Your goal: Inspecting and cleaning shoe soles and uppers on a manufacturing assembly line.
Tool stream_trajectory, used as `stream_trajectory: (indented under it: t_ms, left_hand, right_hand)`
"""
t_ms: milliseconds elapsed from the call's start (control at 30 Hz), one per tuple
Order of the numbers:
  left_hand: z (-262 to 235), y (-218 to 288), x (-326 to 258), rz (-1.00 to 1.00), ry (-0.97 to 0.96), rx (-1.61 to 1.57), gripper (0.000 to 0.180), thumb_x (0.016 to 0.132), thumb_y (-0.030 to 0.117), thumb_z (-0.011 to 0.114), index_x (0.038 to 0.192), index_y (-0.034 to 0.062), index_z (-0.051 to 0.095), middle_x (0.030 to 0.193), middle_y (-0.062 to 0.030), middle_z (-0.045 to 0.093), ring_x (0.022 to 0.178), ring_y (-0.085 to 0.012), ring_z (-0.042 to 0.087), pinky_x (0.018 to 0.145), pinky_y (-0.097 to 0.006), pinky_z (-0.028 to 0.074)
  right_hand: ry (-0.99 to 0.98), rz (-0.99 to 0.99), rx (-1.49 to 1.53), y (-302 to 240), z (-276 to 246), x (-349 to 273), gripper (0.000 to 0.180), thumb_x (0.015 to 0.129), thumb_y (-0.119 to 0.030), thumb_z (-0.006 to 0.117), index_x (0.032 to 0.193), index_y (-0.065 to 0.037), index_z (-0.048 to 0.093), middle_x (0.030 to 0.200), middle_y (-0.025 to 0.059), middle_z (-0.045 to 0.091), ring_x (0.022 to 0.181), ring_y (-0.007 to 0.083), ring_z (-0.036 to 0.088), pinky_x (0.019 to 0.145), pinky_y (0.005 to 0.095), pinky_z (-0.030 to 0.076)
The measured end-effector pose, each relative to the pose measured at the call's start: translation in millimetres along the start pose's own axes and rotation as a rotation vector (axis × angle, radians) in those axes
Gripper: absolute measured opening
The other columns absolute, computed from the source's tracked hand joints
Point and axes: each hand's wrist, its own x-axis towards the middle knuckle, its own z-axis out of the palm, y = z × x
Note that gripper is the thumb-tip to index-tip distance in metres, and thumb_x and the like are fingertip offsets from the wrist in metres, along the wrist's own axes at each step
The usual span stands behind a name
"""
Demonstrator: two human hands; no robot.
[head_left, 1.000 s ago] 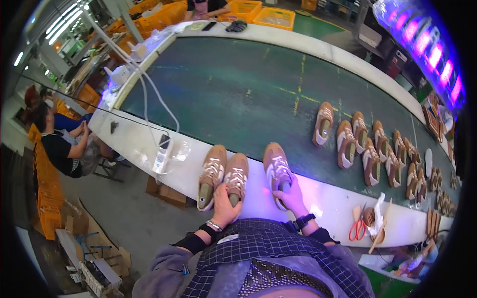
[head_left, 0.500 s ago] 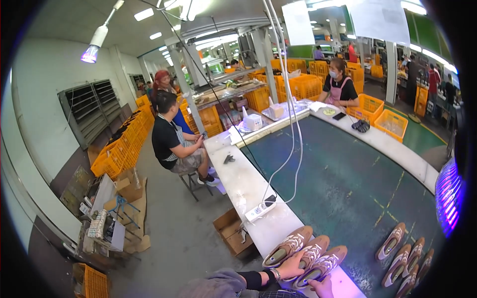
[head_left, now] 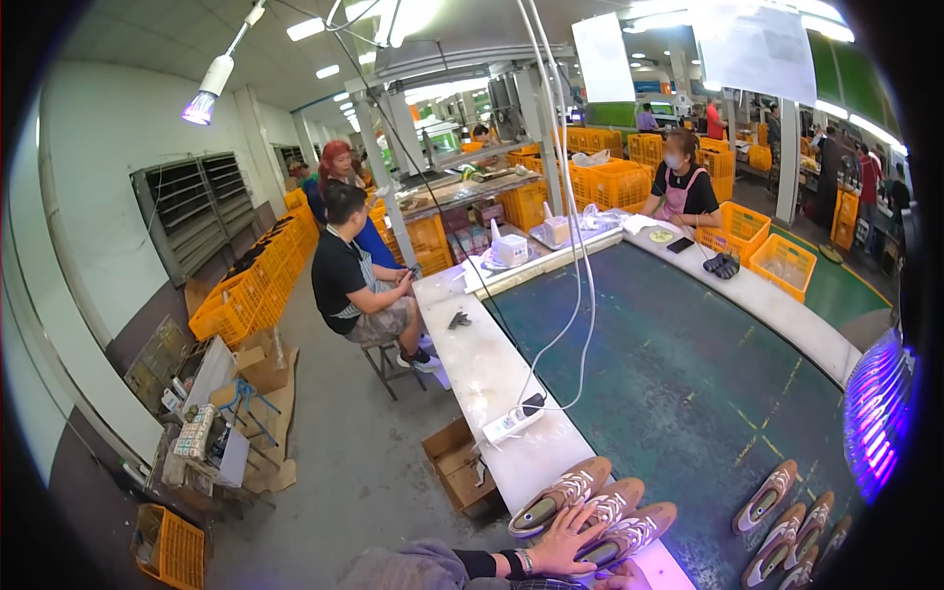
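Three brown sneakers with white laces stand side by side on the pale ledge at the bottom: a left one, a middle one and a right one. My left hand, with a watch or bracelet at its wrist, lies across the middle and right sneakers. Its fingers are stretched and spread. At the lower edge, my right hand is beside the heel of the right sneaker. Its fingers are mostly hidden, so whether it grips the sneaker cannot be made out.
More brown sneakers rest on the dark green belt. A white power strip with hanging cables lies on the ledge. A purple-lit lamp is at right. Below the ledge sits a cardboard box. A seated person is at left.
My left hand has gone from bent fingers at the sneakers to lying spread over them. My right hand has shifted left, lower and partly out of sight. The view has tilted slightly.
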Motion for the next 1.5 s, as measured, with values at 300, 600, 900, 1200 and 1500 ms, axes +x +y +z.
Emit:
stream_trajectory:
  t_ms: [300,600,900,1200,1500]
  left_hand:
    - [-7.3,26.5,14.1,-0.095,-0.186,0.096,0.082,0.07,0.044,0.066,0.136,0.0067,0.035,0.143,-0.0233,0.022,0.135,-0.0386,0.014,0.108,-0.053,0.011]
    - [-6.7,31.5,20.1,-0.048,-0.248,0.114,0.074,0.07,0.04,0.065,0.129,0.0028,0.042,0.14,-0.0224,0.028,0.134,-0.0366,0.018,0.107,-0.05,0.015]
    - [-1.0,33.7,15.8,-0.057,-0.202,0.153,0.074,0.071,0.041,0.064,0.13,0.0041,0.041,0.14,-0.0219,0.029,0.133,-0.0352,0.021,0.107,-0.049,0.015]
    - [3.2,34.9,18.7,-0.04,-0.189,0.152,0.075,0.069,0.04,0.065,0.13,0.0058,0.041,0.14,-0.0221,0.029,0.133,-0.0353,0.022,0.108,-0.05,0.015]
    - [4.0,32.1,15.9,-0.054,-0.177,0.167,0.075,0.068,0.041,0.065,0.13,0.0059,0.041,0.14,-0.0218,0.03,0.133,-0.0355,0.022,0.108,-0.05,0.015]
  right_hand:
    - [-0.112,0.156,0.015,33.3,-29.8,-2.9,0.051,0.073,-0.008,0.068,0.118,0.004,0.047,0.099,0.0128,0.059,0.082,0.0199,0.059,0.07,0.028,0.048]
    - [1.286,-0.325,-0.922,52.6,-240.5,83.2,0.07,0.071,-0.008,0.058,0.134,0.006,0.032,0.131,0.0291,0.039,0.124,0.041,0.036,0.106,0.0408,0.026]
    - [1.168,-0.081,-0.652,119.9,-328.2,166.8,0.082,0.065,-0.016,0.067,0.132,0.009,0.027,0.13,0.0293,0.039,0.122,0.0398,0.037,0.105,0.0389,0.028]
    - [0.836,-0.075,-0.549,24.7,-270.3,108.5,0.04,0.063,-0.024,0.066,0.079,0.012,0.064,0.083,0.0245,0.065,0.093,0.029,0.061,0.085,0.0362,0.043]
    - [1.074,0.042,-0.417,15.7,-265.3,135.9,0.065,0.063,-0.016,0.066,0.12,0.008,0.047,0.102,0.0195,0.059,0.091,0.0293,0.057,0.083,0.0311,0.043]
